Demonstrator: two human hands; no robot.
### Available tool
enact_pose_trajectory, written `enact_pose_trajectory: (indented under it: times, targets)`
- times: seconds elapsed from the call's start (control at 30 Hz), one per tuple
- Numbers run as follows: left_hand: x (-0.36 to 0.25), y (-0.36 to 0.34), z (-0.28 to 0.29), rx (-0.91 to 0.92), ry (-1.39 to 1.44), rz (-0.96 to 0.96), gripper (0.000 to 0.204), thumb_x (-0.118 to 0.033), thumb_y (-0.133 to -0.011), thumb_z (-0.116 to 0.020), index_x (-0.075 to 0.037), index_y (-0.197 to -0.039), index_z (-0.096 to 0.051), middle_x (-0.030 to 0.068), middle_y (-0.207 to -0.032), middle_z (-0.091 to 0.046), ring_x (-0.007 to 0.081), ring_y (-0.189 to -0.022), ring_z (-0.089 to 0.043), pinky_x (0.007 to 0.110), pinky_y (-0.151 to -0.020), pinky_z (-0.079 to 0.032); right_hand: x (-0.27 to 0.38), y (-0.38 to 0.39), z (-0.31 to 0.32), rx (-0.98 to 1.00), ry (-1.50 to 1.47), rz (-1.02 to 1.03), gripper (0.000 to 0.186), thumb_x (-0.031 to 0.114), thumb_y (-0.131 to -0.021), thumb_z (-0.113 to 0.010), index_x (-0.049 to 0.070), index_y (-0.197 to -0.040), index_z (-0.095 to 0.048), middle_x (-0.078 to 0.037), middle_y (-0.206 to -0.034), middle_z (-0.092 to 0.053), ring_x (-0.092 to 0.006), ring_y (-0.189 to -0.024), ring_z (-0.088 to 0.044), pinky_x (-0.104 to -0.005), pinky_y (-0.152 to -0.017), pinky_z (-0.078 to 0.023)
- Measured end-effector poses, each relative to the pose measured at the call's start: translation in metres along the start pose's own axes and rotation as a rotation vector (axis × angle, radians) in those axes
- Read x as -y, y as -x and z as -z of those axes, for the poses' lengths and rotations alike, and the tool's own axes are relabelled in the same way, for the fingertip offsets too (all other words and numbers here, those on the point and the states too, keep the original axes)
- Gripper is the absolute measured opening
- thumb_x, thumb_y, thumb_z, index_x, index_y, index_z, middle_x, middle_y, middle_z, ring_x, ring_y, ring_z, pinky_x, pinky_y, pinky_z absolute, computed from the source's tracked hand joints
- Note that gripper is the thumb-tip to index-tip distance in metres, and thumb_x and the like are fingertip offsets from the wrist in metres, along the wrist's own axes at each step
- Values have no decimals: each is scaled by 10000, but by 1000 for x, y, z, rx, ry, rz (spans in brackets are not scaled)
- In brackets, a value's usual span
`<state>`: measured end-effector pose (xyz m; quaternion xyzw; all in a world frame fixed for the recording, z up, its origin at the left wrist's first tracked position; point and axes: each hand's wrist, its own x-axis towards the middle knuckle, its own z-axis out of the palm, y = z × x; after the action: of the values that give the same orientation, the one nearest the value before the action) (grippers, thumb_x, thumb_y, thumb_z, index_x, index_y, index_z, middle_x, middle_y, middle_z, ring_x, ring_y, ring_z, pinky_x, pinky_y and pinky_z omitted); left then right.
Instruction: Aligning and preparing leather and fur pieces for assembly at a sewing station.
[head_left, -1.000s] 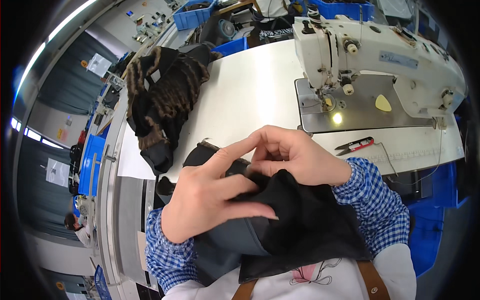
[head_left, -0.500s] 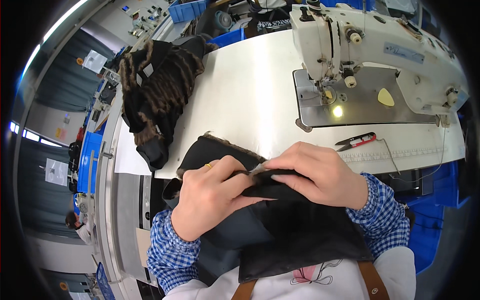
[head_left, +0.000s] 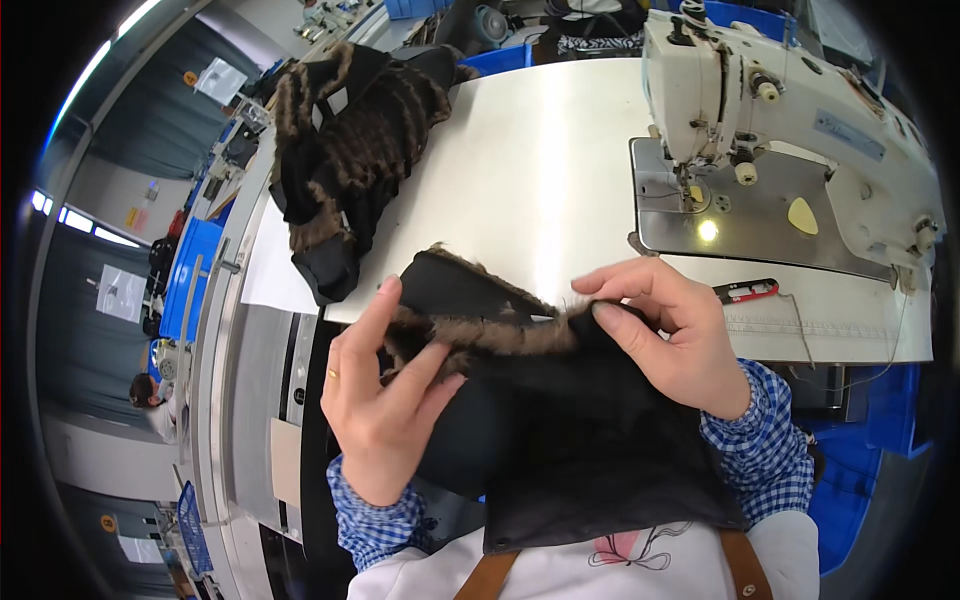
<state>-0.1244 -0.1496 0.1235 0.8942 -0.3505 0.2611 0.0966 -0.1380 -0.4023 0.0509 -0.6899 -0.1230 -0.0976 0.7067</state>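
A piece of black fabric with brown fur along its edge lies over the table's near edge and my lap. A black flap of it, fur-fringed, rests on the tabletop. My right hand pinches the dark cloth at the right end of the fur strip between thumb and fingers. At the strip's left end is my left hand, its fingers spread, some of them against the fur and cloth. A ring shows on one of its fingers.
A white sewing machine stands at the right on its metal plate. Red-handled thread snips lie by a printed ruler scale. Folded fur-striped black pieces are heaped at the far left. Blue bins stand around the table.
My hands have moved apart and the brown fur strip now shows between them. My left hand has let go and spread its fingers. The view has shifted slightly.
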Motion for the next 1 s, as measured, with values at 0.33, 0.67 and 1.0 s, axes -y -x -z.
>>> enact_pose_trajectory:
  times: [0.33, 0.67, 1.0]
  targets:
    - [-21, 17, -3, -44, 98, -204, 382, -113, -584, -799, -14, -940, -704, 62, -834, -612, 205, -692, -575, 307, -604, -484, 19, 7, -12, 256, 318, 470, 244, 42, -765, -777, 31, -972, -649, -105, -942, -668, -234, -786, -674, -289, -681, -552]
    - [-23, 29, -8, -46, 259, -339, 365, -49, -602, -758, 4, -960, -708, 83, -900, -662, 208, -749, -608, 325, -642, -500, 15, 14, -16, 39, 234, 387, 188, -4, -792, -751, 1, -919, -613, -107, -847, -698, -206, -702, -695, -263, -614, -540]
    - [-26, 11, -4, -57, 218, -220, 350, -79, -590, -823, -89, -919, -703, 4, -814, -638, 168, -704, -584, 318, -713, -430, 18, 17, -14, 135, 220, 389, 171, 18, -792, -750, 19, -937, -660, -87, -817, -674, -217, -642, -665, -274, -554, -515]
